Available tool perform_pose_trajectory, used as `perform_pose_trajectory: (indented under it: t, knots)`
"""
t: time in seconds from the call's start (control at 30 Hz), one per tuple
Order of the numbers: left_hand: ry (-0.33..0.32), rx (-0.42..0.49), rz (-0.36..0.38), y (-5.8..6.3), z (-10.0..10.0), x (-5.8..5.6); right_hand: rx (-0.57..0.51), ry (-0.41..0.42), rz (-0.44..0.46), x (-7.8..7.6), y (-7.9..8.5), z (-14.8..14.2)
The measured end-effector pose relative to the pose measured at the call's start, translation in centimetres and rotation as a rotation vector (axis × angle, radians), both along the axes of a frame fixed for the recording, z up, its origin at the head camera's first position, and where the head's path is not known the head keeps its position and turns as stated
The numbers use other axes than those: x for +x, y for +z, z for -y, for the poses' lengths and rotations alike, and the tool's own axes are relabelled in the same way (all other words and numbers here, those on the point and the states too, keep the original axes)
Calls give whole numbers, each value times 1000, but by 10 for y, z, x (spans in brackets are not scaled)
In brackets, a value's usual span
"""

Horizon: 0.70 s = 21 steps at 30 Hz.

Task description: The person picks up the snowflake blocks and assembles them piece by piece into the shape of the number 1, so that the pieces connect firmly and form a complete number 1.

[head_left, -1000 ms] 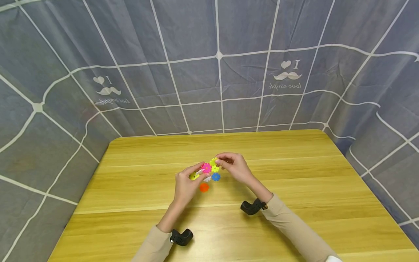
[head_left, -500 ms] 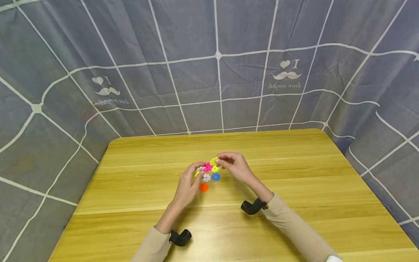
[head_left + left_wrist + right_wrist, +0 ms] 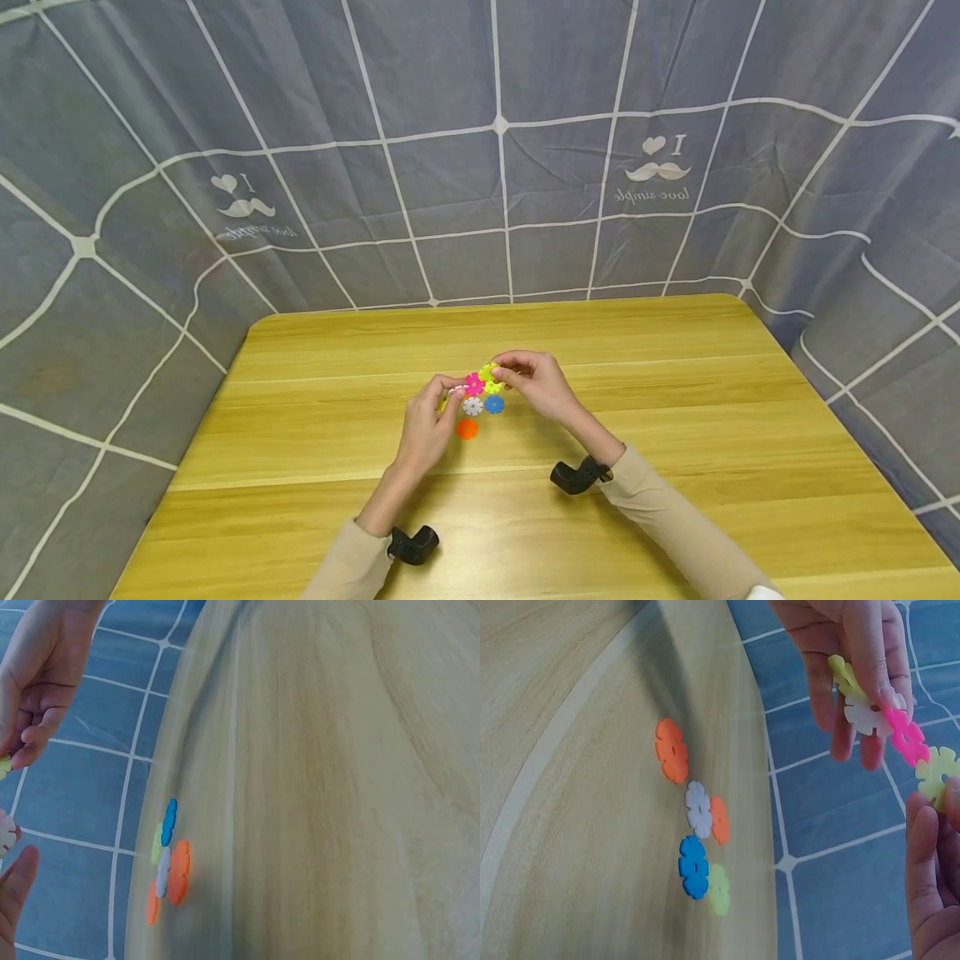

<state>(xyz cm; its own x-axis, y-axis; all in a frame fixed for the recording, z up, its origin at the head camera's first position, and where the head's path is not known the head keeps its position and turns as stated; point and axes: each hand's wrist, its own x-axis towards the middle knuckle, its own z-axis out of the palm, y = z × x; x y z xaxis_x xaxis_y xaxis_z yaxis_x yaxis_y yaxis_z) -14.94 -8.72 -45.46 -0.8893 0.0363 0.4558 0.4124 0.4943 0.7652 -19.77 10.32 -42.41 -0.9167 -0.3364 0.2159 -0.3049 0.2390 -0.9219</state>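
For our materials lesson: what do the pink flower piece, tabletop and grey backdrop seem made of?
Pink flower piece: likely plastic, smooth; even colour, clean-cut notches.
Tabletop: wood or wood-look laminate, satin; grain, soft sheen.
Grey backdrop: probably fabric, matt; creases, folds.

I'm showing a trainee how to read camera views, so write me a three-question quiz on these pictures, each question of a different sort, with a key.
1. Count: how many flower-shaped pieces lie on the table?
2. Multiple choice: which colour does the right hand pinch? A: blue. B: yellow. C: orange.
3. True or false: the pink piece lies on the table.

Key
1. Five: a blue piece, a loose white piece, a pale yellow piece and two orange pieces.
2. B, the held yellow piece.
3. False: it is held up between the held white piece at the left hand and the held yellow piece.
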Motion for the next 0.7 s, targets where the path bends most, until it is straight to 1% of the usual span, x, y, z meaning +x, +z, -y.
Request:
perform_pose_trajectory:
  t: [0.13,0.3,0.37,0.43,0.53,0.7]
  knots:
    - [11,26,17,1,0,0,9,-3,-1,-2,-1,1]
    - [18,87,72,1,1,1,16,-1,-2,-2,1,3]
    - [20,96,73,0,0,2,20,-8,0,-1,2,4]
    - [24,95,55,0,-1,3,20,-14,-2,0,2,3]
    - [32,101,8,1,-3,4,11,-17,-15,1,3,2]
    - [25,118,-65,4,-7,6,-4,1,-71,4,5,0]
